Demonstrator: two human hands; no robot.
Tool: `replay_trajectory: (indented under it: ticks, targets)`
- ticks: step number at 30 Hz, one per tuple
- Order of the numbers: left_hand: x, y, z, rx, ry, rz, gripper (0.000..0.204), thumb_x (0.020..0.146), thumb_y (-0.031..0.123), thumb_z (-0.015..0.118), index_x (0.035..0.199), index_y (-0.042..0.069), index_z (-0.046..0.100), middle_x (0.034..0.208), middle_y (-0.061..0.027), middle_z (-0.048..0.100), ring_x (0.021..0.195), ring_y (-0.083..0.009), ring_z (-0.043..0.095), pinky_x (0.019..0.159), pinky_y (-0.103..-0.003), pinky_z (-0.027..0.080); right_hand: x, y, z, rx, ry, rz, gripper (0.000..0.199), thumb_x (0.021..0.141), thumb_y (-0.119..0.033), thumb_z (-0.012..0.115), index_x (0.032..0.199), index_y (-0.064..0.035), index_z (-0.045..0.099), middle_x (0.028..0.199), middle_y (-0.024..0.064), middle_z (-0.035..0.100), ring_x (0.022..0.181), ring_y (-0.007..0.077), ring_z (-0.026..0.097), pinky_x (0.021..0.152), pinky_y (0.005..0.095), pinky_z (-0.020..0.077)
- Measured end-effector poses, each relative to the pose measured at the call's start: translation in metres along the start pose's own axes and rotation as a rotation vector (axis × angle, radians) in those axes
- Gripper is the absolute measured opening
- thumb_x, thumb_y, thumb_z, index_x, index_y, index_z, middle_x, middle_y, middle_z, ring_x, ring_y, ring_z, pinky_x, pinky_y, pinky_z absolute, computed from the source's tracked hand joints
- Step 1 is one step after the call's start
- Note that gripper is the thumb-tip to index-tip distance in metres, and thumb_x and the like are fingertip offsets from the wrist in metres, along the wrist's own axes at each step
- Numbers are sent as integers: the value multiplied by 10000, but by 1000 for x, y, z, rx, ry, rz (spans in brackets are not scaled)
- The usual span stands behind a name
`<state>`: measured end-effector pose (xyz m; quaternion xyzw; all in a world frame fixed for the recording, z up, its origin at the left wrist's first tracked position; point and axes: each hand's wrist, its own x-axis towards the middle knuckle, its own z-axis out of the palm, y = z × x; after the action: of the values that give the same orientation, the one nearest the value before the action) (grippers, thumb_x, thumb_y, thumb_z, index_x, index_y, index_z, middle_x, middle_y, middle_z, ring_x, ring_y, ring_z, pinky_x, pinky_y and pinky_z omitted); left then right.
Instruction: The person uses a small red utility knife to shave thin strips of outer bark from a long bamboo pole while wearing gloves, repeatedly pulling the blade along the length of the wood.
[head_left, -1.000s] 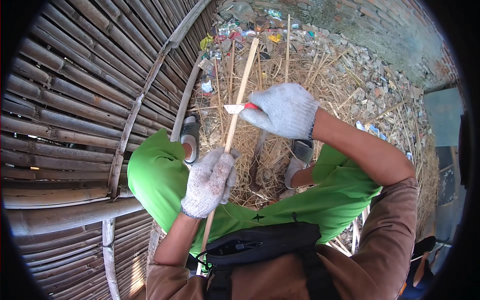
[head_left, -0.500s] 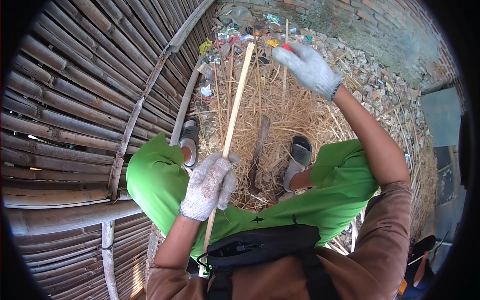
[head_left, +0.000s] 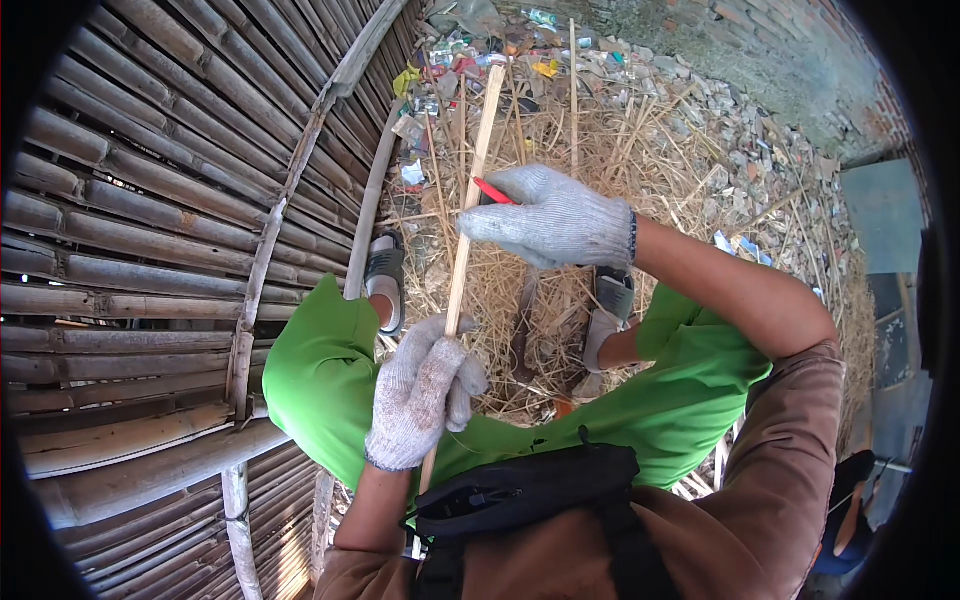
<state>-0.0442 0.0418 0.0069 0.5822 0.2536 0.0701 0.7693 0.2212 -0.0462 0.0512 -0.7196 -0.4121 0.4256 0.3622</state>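
A long pale bamboo strip (head_left: 480, 135) slants up and away from my waist. My left hand (head_left: 418, 395), in a soiled white knit glove, is wrapped round its lower part. My right hand (head_left: 550, 220), gloved the same way, is closed beside the strip's upper half, its fingertips at the strip's edge. From between thumb and fingers a slim red tool (head_left: 492, 190) sticks out toward the strip. The rest of that tool is hidden in the glove, so its kind cannot be made out. The strip's near end passes down beside a black waist bag (head_left: 525, 488).
A bamboo slat wall (head_left: 150, 240) rises on the left. Shavings (head_left: 600, 140) cover the ground between my sandalled feet, with a dark curved piece of wood (head_left: 524, 330) among them. Rubble, litter and a brick wall (head_left: 760, 80) lie beyond. A person's dark clothing (head_left: 850, 510) shows at lower right.
My right hand has come down and left from the far side to the strip, with the red tool still in it. My left hand keeps its hold, shifted slightly.
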Motion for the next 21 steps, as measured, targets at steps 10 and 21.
replay_trajectory:
  ticks: [10, 21]
  targets:
    - [-3, 16, -25, 4, 30, 32, 353, 1166, 179, 527, 1445, -34, 569, 867, -39, 661, 652, -66, 590, 562, -231, 486, 16, -13, 11, -102, 75, -215, 482, 1076, -512, 658, 1077, -30, 666, 667, 22, 551, 592, 163, 595, 577, 370, 512]
    - [-14, 8, -27, 79, 159, 108, 403, 1153, 242, 583, 1429, -51, 612, 808, -32, 643, 552, -65, 547, 478, -242, 456, -1, -26, 45, -860, 194, -402, 470, 1066, -582, 574, 1026, -132, 704, 792, 183, 733, 739, 416, 750, 689, 555, 599]
